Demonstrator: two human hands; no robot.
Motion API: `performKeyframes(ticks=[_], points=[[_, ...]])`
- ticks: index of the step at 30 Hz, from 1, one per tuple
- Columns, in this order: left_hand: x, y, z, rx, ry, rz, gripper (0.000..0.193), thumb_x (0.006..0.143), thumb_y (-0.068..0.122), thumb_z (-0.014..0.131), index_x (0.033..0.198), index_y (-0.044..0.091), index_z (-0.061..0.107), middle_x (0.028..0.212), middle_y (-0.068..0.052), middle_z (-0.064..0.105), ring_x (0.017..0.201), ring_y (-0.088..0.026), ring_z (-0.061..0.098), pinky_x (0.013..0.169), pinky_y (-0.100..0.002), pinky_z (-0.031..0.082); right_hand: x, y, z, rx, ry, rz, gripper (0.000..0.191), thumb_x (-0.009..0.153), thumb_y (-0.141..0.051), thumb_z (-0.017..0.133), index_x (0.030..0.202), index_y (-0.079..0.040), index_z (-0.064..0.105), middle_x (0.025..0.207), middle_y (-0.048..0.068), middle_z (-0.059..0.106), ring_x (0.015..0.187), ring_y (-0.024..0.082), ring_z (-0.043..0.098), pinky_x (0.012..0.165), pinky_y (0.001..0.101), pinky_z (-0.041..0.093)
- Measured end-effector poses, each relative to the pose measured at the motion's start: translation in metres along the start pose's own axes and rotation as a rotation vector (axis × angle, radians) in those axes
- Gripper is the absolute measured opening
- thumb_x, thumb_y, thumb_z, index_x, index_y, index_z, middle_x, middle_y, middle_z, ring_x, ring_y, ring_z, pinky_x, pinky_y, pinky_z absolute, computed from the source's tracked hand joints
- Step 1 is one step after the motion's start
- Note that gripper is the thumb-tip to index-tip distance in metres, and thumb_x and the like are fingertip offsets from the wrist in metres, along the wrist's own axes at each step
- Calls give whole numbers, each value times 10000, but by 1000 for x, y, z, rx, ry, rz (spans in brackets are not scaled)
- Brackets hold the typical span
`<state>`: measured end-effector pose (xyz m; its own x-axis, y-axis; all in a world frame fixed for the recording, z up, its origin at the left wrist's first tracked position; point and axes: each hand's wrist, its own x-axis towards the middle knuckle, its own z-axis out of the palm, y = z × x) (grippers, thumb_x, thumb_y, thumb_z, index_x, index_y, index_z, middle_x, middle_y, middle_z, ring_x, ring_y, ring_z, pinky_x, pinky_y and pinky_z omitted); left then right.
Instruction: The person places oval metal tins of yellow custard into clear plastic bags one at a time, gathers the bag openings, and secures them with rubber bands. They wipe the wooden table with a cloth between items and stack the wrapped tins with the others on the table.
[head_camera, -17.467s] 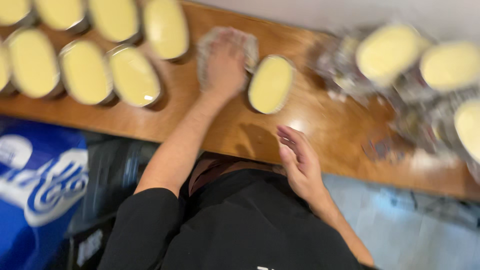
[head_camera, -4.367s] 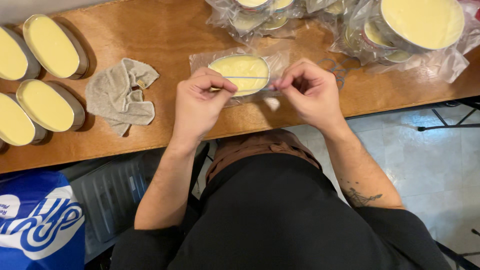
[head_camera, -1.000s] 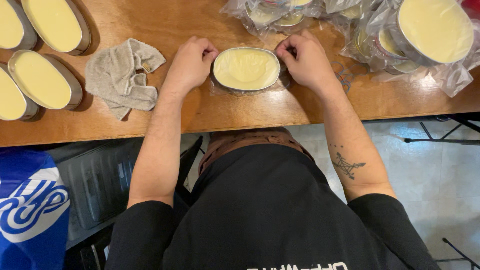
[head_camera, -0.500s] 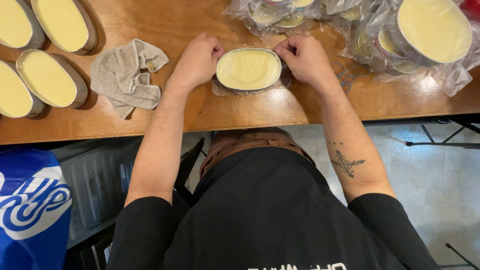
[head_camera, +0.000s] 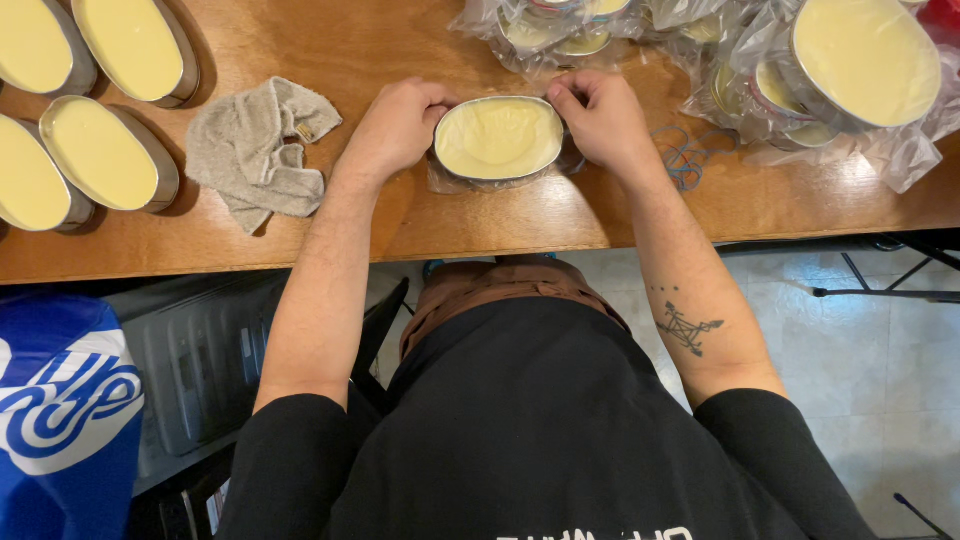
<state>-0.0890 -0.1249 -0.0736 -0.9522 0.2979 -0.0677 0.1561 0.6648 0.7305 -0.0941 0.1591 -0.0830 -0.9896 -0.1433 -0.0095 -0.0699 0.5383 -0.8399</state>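
Four uncovered oval tins (head_camera: 105, 152) of pale yellow cream sit at the far left of the wooden surface (head_camera: 480, 215), two along the top edge, two just below them, shiny metal walls all round. Moving right, a crumpled grey cloth (head_camera: 258, 150) lies flat on the wood, near the tins but apart from them. Next comes the left hand (head_camera: 395, 128), knuckles up, fingers curled in tight against the left rim of the centre tin (head_camera: 498, 138). That tin sits upright in the middle of the surface, close to the near edge, cream filled to the brim, with a scrap of clear film (head_camera: 440, 182) peeking out beneath it. On its other side the right hand (head_camera: 603, 120) mirrors the first, fingers bunched and pinching at the upper right rim, so both hands are clamped on the tin from either side. Just past the right wrist, blue rubber bands (head_camera: 682, 160) lie loose on the wood. Behind and further right, a heap of tins wrapped in clear plastic bags (head_camera: 760, 70) crowds the corner, one big one (head_camera: 868, 60) showing its full yellow face at the far right.
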Motion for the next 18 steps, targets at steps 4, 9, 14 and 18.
performKeyframes(ticks=[4, 9, 14, 18], points=[[-1, -2, 1, 72, 52, 7, 156, 967, 116, 655, 1045, 21, 750, 1059, -186, 701, 1021, -372, 671, 894, -450, 526, 0, -3, 1, -13, -2, 8, 215, 1007, -232, 700, 1039, -28, 760, 789, 40, 725, 693, 85, 605, 644, 296, 505], [-6, 0, 2, -73, 49, 15, 193, 925, 13, 612, 1088, 30, 714, 1062, -162, 628, 979, -326, 687, 857, -416, 546, 0, -5, 3, -19, 12, -2, 210, 1014, -229, 696, 1030, -29, 759, 792, 44, 721, 697, 95, 606, 646, 299, 504], [-13, -1, -1, -27, 96, 80, 250, 879, -39, 653, 1100, 38, 739, 1017, -179, 595, 937, -350, 637, 822, -421, 535, 0, -8, 8, -24, 44, 14, 196, 1021, -212, 680, 1021, -27, 746, 817, 47, 736, 707, 102, 622, 655, 295, 507], [-15, -6, 3, 24, 122, 42, 85, 900, 29, 689, 975, 28, 729, 1007, -167, 608, 970, -354, 628, 844, -440, 522, -1, -14, 11, 37, 51, 1, 183, 1027, -187, 673, 1041, -14, 735, 855, 38, 745, 730, 92, 630, 668, 280, 515]])
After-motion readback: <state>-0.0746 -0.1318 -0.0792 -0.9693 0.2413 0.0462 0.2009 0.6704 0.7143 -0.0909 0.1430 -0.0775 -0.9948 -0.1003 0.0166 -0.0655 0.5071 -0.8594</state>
